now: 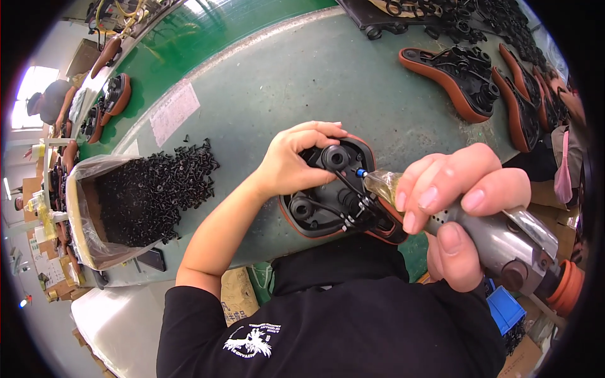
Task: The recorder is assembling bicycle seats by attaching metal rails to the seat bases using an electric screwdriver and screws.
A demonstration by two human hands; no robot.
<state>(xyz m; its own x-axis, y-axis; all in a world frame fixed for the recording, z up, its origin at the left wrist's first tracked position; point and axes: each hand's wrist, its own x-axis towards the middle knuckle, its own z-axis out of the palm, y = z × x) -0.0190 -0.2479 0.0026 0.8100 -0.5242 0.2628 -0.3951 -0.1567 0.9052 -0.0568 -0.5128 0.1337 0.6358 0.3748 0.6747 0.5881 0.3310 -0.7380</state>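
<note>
We are looking down at a grey-green table point(252, 94), which is bending widely across the frame. At the left, a box point(85, 236) is standing with its screws point(157, 192) spilling onto the table. More saddles point(457, 82) are lying at the upper right, and a paper point(174, 112) is lying at the upper left.

The dark rim is cutting off the room's edges, and the right hand point(463, 195) is covering part of the driver point(498, 242). We are not able to tell whether the blue tip is touching a screw.

In the centre, the saddle point(328, 196) is resting underside up. The left hand point(293, 157) is half curling, holding the saddle's far left part between thumb and fingers. The right hand is closing firmly around the driver, whose tip is pointing at the saddle.
</note>
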